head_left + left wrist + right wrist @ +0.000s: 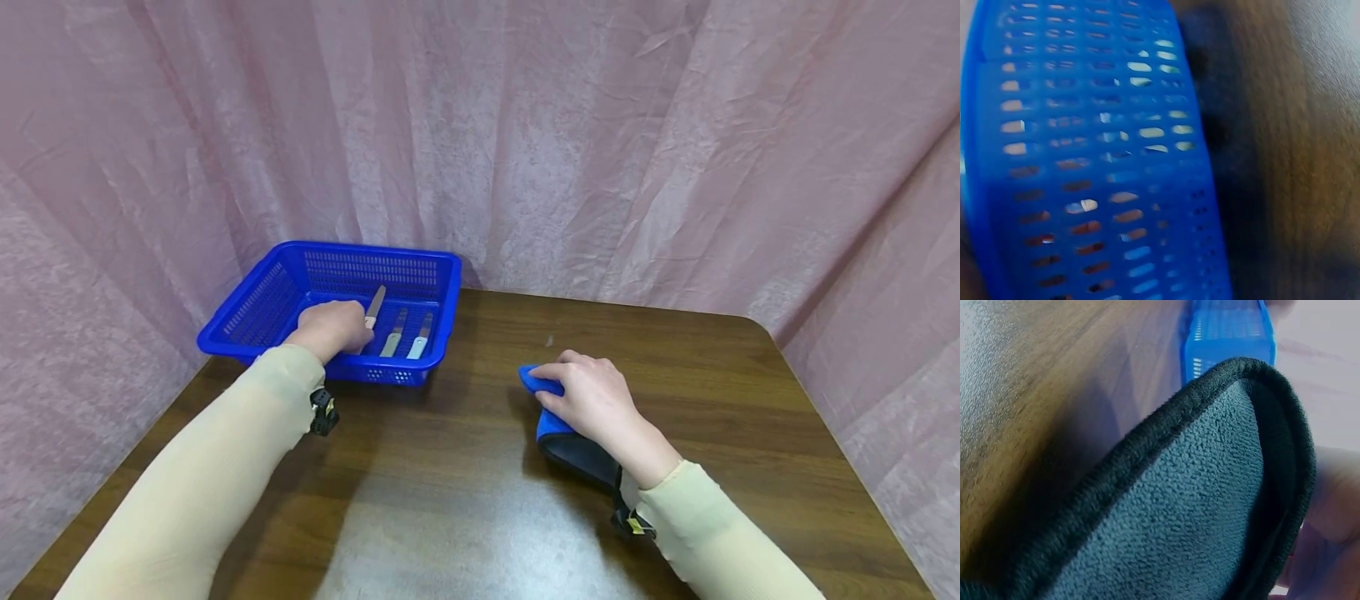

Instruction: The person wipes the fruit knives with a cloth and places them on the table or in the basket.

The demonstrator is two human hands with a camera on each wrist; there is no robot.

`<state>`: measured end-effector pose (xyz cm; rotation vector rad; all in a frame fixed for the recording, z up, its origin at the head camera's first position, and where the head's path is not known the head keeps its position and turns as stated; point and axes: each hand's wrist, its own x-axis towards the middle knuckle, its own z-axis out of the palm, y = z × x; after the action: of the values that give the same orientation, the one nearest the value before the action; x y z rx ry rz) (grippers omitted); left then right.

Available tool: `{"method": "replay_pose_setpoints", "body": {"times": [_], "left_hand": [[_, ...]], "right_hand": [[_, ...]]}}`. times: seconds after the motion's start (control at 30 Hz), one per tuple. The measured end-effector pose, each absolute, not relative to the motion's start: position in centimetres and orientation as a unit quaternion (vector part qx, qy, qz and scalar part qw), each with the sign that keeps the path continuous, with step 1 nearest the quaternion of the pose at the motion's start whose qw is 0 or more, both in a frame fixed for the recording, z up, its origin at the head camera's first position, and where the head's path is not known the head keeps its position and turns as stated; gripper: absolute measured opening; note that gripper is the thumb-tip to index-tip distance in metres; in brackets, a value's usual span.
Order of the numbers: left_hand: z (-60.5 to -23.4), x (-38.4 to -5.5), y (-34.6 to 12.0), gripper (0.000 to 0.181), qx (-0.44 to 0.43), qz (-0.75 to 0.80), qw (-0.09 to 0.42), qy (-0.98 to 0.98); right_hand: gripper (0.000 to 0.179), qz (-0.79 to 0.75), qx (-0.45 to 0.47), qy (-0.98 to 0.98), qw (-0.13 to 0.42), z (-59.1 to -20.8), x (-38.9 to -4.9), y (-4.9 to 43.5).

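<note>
My left hand (332, 325) reaches into a blue plastic basket (375, 249) and pinches a small knife (376, 305) by its pale handle, its blade pointing up and away. Two more small knives lie on the basket floor to the right, one green-handled (393, 335) and one light-blue-handled (420, 338). My right hand (596, 400) grips a blue and black soft pouch (553, 423) above the table. In the right wrist view the pouch (1179, 487) shows grey fleecy material with dark edging. The basket wall (991, 187) hides most of the left fingers from the left wrist camera.
The basket stands at the back left of a brown wooden table (435, 442), close to a pink curtain (525, 150). Curtain also hangs along both sides. A glare patch lies on the tabletop near the front.
</note>
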<state>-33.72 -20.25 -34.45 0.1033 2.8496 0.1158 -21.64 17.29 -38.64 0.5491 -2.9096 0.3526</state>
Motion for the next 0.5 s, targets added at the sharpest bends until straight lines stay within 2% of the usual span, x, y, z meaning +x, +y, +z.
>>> {"method": "replay_pose_setpoints", "body": {"times": [0.33,0.5], "left_hand": [[-35.5,-34.7,-20.8,0.029,0.034,0.042,0.179,0.982],[-36.2,-36.1,-21.1,0.023,0.023,0.041,0.213,0.976]], "right_hand": [[0.033,0.111,0.181,-0.975,0.06,-39.3,-21.7,16.7],[0.033,0.11,0.18,-0.976,0.057,-39.6,-21.8,16.6]]}}
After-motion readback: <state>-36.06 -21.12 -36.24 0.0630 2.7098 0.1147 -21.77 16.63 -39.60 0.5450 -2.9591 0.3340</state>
